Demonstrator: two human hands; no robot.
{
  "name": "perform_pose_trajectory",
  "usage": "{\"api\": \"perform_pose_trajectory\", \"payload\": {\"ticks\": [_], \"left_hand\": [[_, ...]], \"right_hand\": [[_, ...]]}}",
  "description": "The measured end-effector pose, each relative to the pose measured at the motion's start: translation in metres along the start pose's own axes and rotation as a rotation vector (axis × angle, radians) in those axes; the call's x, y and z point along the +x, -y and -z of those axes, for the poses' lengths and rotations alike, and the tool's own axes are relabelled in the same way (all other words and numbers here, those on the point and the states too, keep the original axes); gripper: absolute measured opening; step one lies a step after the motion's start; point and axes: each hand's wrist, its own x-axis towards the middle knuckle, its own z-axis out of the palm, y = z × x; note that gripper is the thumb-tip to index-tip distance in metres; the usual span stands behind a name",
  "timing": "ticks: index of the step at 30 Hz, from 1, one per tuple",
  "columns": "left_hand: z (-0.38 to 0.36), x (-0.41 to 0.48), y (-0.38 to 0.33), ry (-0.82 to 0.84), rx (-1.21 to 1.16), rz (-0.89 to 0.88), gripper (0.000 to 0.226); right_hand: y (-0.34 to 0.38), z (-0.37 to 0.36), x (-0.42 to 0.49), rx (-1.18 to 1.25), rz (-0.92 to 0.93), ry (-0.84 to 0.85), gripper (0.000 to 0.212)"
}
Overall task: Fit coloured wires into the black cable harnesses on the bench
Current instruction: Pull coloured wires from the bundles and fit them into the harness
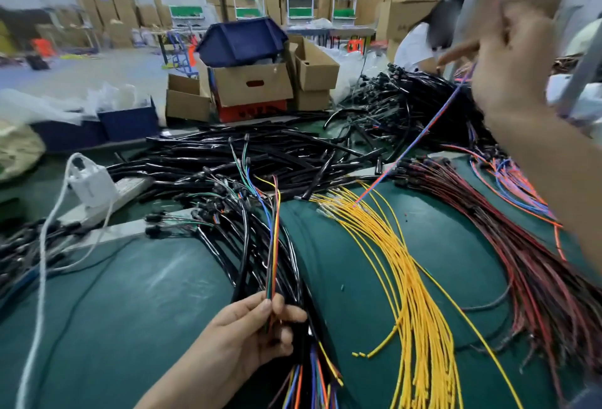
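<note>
Left grip (pixel 257 330) pinches the coloured wires (pixel 273 245) of a black harness (pixel 242 262) low over the tabletop (pixel 146 294); right grip (pixel 511 60), raised, clamps a blue-orange wire pair (pixel 420 138). Wire-picking step, I judge; next the pair needs bringing down to the harness

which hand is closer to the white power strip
Left. The left hand, pinching a bundle of coloured wires, is low over the green mat, right of the white plastic power strip; the right hand, holding blue and orange wires, is raised at far right.

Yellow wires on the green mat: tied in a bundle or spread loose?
Spread loose: the yellow wires fan out across the green mat, no tie visible.
</note>
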Motion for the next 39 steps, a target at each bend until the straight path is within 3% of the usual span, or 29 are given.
{"api": "perform_pose_trajectory", "payload": {"ticks": [2,5,8,11,28,33,39], "left_hand": [[0.001,-0.002,-0.001,0.013,0.027,0.006,0.01],[0.002,-0.002,-0.002,0.021,0.034,0.018,0.014],[0.003,-0.003,-0.003,0.039,0.039,0.031,0.014],[0.002,-0.006,-0.003,0.056,0.048,0.035,0.015],[0.005,-0.006,-0.001,-0.002,0.0,0.052,0.026],[0.005,-0.009,-0.002,0.028,0.045,0.051,0.04],[0.004,-0.013,-0.007,0.005,0.202,0.041,0.024]], "right_hand": [[0.028,-0.02,-0.023,0.349,-0.179,0.083,0.028],[0.053,-0.052,-0.065,0.743,-0.568,0.367,0.029],[0.05,-0.081,-0.112,0.774,-0.78,0.656,0.033],[0.035,-0.098,-0.15,0.737,-0.867,0.777,0.032],[-0.031,-0.102,-0.181,0.752,-0.969,0.638,0.029],[-0.038,-0.099,-0.184,0.721,-1.015,0.599,0.029],[-0.041,-0.098,-0.183,0.82,-1.129,0.464,0.024]]}}
